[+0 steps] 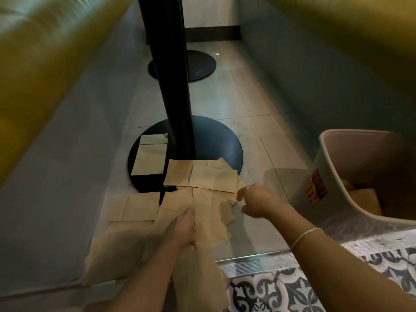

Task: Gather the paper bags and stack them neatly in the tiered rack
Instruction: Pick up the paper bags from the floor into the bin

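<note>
1. We judge the gathering partly done: our left hand (185, 230) clutches a bunch of flat brown paper bags (202, 262) low over the pale tiled floor (254, 131). A few more lie in the tilted grey plastic bin (333, 176) at the floor's right edge.
2. Still loose: bags on the floor (135, 206) and on the round black table base (216, 136), one against the black pole (173, 75).
3. No tiered rack shows, so stacking is all ahead.
4. Our right hand (254, 199), a beaded bracelet (306, 235) on its wrist, reaches forward with curled fingers at a bag's edge; whether it pinches the paper, we cannot tell.
</note>
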Action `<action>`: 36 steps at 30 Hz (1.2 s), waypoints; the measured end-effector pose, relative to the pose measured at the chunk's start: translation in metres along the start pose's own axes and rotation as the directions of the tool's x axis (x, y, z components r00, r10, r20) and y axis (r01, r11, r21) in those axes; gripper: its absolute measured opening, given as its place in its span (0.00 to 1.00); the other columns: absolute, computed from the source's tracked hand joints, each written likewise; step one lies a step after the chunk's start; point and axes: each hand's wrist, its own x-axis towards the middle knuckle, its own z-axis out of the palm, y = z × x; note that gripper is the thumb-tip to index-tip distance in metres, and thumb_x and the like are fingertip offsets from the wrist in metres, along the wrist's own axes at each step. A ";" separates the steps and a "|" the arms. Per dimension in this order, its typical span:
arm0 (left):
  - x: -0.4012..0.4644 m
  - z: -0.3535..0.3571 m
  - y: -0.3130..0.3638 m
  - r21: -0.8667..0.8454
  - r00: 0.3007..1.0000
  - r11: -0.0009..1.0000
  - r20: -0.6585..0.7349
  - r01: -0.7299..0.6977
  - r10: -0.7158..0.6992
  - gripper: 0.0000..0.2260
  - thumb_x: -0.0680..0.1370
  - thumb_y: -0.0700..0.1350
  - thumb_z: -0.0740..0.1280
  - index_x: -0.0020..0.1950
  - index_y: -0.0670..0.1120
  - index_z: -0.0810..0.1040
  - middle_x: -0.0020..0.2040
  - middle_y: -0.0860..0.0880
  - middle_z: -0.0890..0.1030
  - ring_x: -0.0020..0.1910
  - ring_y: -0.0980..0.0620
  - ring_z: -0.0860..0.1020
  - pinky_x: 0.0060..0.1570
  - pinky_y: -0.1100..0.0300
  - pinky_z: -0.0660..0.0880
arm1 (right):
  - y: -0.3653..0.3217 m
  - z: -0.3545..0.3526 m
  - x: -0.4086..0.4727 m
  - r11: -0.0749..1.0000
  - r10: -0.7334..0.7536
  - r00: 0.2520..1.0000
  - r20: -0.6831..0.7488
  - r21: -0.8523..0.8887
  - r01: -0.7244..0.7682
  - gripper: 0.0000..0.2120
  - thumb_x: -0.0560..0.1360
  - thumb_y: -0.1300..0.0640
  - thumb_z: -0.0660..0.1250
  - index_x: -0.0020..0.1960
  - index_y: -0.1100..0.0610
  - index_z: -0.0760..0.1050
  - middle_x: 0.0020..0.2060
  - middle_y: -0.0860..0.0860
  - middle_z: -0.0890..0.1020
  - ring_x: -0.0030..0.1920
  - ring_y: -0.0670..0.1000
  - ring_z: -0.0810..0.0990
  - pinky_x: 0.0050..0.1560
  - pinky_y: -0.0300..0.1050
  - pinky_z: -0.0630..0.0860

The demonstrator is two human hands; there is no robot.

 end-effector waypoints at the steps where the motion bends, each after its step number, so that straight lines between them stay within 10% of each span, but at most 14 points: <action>1: -0.002 0.000 0.000 -0.009 1.000 1.000 -0.018 -0.010 0.010 0.24 0.71 0.43 0.72 0.64 0.49 0.68 0.55 0.48 0.79 0.52 0.49 0.78 0.49 0.57 0.75 | -0.001 0.000 -0.001 1.000 -0.002 1.000 -0.002 0.003 0.002 0.14 0.77 0.59 0.64 0.63 0.56 0.73 0.57 0.54 0.77 0.55 0.53 0.77 0.55 0.44 0.76; 10: -0.017 -0.057 0.028 -0.619 0.982 0.766 -0.048 -0.174 0.184 0.11 0.69 0.43 0.75 0.47 0.39 0.81 0.45 0.46 0.83 0.47 0.50 0.80 0.48 0.67 0.74 | 0.000 -0.002 -0.008 0.988 -0.015 0.999 -0.048 0.152 0.022 0.25 0.72 0.52 0.71 0.67 0.52 0.70 0.61 0.53 0.76 0.58 0.54 0.76 0.58 0.46 0.74; 17: -0.028 -0.075 0.065 -0.797 0.957 0.543 -0.154 -0.267 0.244 0.08 0.72 0.41 0.72 0.49 0.47 0.78 0.44 0.52 0.81 0.44 0.55 0.79 0.44 0.67 0.76 | 0.005 -0.015 -0.016 0.977 -0.001 0.975 -0.220 0.208 0.048 0.11 0.76 0.61 0.61 0.56 0.56 0.78 0.50 0.53 0.80 0.51 0.54 0.77 0.49 0.42 0.72; 21: -0.030 -0.041 0.054 -0.587 0.979 0.783 -0.130 -0.205 0.159 0.20 0.69 0.42 0.76 0.57 0.50 0.72 0.50 0.53 0.75 0.47 0.55 0.74 0.43 0.60 0.76 | 0.013 -0.018 -0.021 0.972 0.174 0.925 -0.339 0.210 -0.106 0.12 0.75 0.62 0.59 0.55 0.54 0.75 0.46 0.54 0.78 0.47 0.55 0.76 0.42 0.45 0.72; 23: -0.035 -0.013 0.043 -0.192 0.960 0.944 0.035 -0.267 0.278 0.26 0.67 0.43 0.76 0.62 0.50 0.71 0.57 0.50 0.73 0.54 0.52 0.73 0.51 0.58 0.75 | 0.017 -0.020 -0.023 0.955 0.227 0.901 -0.369 0.265 -0.132 0.13 0.74 0.64 0.60 0.56 0.55 0.75 0.47 0.55 0.79 0.48 0.56 0.78 0.45 0.48 0.76; 29: -0.042 0.037 0.029 0.576 0.832 0.601 0.399 -0.554 0.384 0.28 0.68 0.46 0.75 0.65 0.49 0.68 0.65 0.47 0.67 0.63 0.47 0.63 0.60 0.51 0.69 | 0.019 -0.014 -0.024 0.943 0.224 0.903 -0.367 0.315 -0.106 0.14 0.75 0.65 0.61 0.59 0.56 0.75 0.46 0.54 0.79 0.46 0.53 0.79 0.45 0.46 0.78; 33: -0.041 0.040 0.035 0.584 0.773 0.515 0.384 -0.627 0.505 0.15 0.70 0.45 0.72 0.54 0.47 0.74 0.55 0.47 0.74 0.58 0.47 0.66 0.53 0.53 0.67 | 0.018 -0.013 -0.027 0.958 0.202 0.898 -0.391 0.271 -0.098 0.12 0.74 0.65 0.61 0.55 0.57 0.75 0.43 0.54 0.77 0.45 0.54 0.78 0.44 0.47 0.77; 36: -0.038 0.042 0.039 0.407 0.765 0.649 0.281 -0.642 0.580 0.04 0.72 0.43 0.70 0.42 0.48 0.76 0.42 0.52 0.70 0.52 0.49 0.71 0.46 0.56 0.70 | 0.019 -0.014 -0.030 0.954 0.204 0.893 -0.402 0.285 -0.090 0.10 0.73 0.65 0.61 0.52 0.57 0.75 0.42 0.54 0.78 0.44 0.55 0.78 0.45 0.49 0.79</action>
